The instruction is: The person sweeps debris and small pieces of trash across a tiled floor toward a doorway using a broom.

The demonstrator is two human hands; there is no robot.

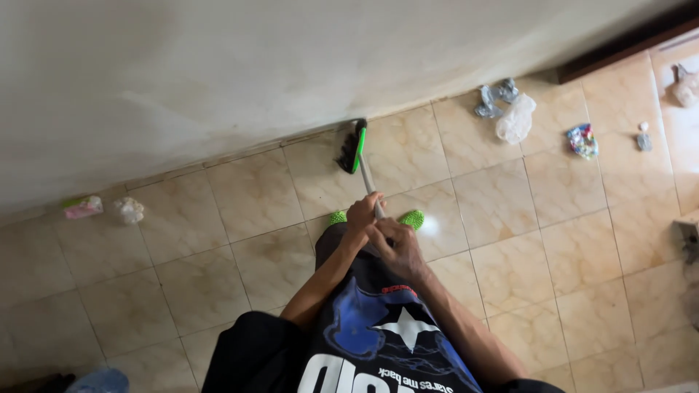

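1. Beige tiled floor (510, 240) meeting a pale, stained wall (218, 65) along the far edge.
2. Left hand (362, 216) wrapped around the grey broom handle (369, 182), higher up the shaft toward the head.
3. Right hand (399, 244) clamped on the same handle just nearer, the two hands touching one another.
4. Broom head (352, 145), green-backed with dark bristles, down on the floor against the foot of the wall, straight beyond the hands.
5. Green slippers (411, 217) showing on either side of the hands, on the tile.
6. Black shirt with blue and white print (378, 335) filling the near centre.
7. Far right by the wall: crumpled silver foil (494, 98), a clear plastic bag (515, 118), a colourful wrapper (582, 140).
8. Far left by the wall: a pink scrap (82, 207) beside a white crumpled wad (129, 209).
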